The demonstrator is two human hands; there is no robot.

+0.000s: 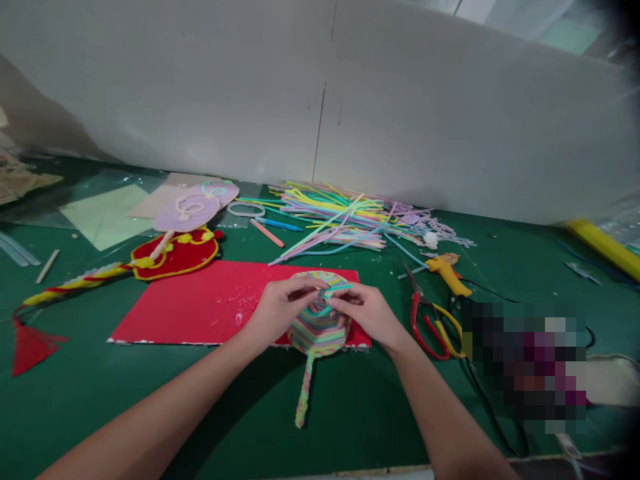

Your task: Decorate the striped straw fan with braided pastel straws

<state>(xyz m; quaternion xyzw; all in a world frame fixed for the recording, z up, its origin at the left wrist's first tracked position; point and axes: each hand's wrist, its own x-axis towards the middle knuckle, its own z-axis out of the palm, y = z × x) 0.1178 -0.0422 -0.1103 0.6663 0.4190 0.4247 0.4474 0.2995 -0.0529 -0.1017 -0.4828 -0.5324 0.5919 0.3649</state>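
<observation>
A round fan (pixel 320 333) covered in pastel stripes lies partly on a red board (pixel 200 300), its twisted handle (pixel 303 393) pointing towards me. Above the fan's face, my left hand (pixel 287 303) and my right hand (pixel 363 307) meet with their fingertips pinched. Between them is a short teal pipe cleaner (pixel 337 289), which both hands grip. Part of it is hidden behind the fingers. The middle of the fan is covered by my fingertips.
Loose pipe cleaners (pixel 335 213) are heaped against the grey wall. Scissors (pixel 430 323) and a yellow glue gun (pixel 449 272) with a cable lie right. Left are a red and yellow fan (pixel 175 257), a lilac fan (pixel 195 207) and green paper (pixel 107 213). Two pens (pixel 277 225) lie behind the board.
</observation>
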